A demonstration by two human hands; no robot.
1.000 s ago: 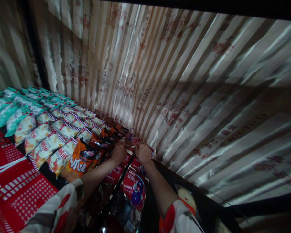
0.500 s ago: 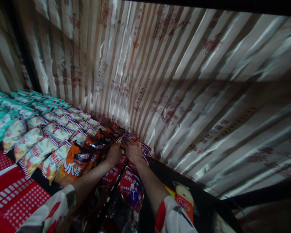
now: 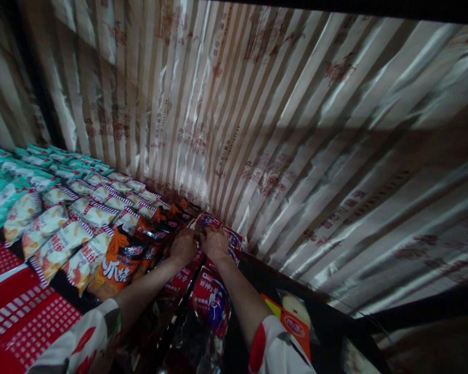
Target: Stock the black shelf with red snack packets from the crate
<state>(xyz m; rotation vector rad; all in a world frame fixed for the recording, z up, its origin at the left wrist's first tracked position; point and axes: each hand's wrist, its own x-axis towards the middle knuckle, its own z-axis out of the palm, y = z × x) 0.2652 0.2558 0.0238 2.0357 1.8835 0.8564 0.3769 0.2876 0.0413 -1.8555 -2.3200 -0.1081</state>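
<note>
My left hand [image 3: 184, 246] and my right hand [image 3: 214, 243] are close together at the back of rows of red-and-purple snack packets [image 3: 210, 298]. The fingers of both hands are curled in at a back snack packet [image 3: 210, 221], gripping around its near edge; my fingertips are partly hidden in the dim light. More red packets lie under my wrists, their clear wrappers catching the light. Just left of my left hand runs a row of orange-and-black snack bags [image 3: 119, 262].
White snack bags with striped edges [image 3: 64, 244] and teal bags [image 3: 11, 195] stand in rows at left. A red perforated basket [image 3: 27, 317] is at lower left. An orange-and-yellow package [image 3: 296, 327] lies at right. Behind hangs a pleated, printed silvery sheet [image 3: 257, 130].
Both hands stay at the back packets with only a very slight shift of the fingers. The surrounding bags look the same.
</note>
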